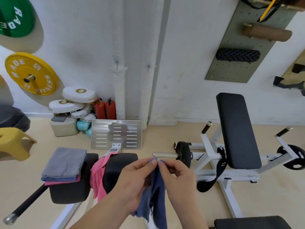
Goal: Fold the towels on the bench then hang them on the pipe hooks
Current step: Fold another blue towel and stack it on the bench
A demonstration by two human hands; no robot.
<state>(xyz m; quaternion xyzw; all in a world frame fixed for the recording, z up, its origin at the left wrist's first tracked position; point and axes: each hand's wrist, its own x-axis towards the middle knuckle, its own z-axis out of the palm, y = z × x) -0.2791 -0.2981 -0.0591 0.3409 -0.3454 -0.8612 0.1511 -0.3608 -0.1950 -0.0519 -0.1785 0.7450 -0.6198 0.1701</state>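
Two hands are seen low in the middle of the view, and one blue towel [156, 194] is held between them. The left hand [135, 180] and the right hand [179, 179] are each closed in a pinch on the towel's top edge, the fingertips [154, 161] of the two hands being brought almost together, so that the cloth hangs down limp and creased in narrow folds between the wrists. Its colour is a dull, dark blue, paler at the pinched corners. To the left, a stack of three folded towels [64, 164] is laid on a black bench pad [71, 190]: a grey one on top, a blue one under it and a pink one at the bottom, with edges roughly squared. One loose pink towel [98, 177] is draped, unfolded and rumpled, in the gap between that pad and a second black pad [120, 164] just beside it. On the white wall behind, two wrapped pipes [119, 90] are seen standing upright, and two small hooks are counted on them, a left hook [117, 63] and a right hook [148, 67], both bare. Two weight plates are mounted on the wall at the left, a yellow plate [30, 73] and a green plate [15, 15].
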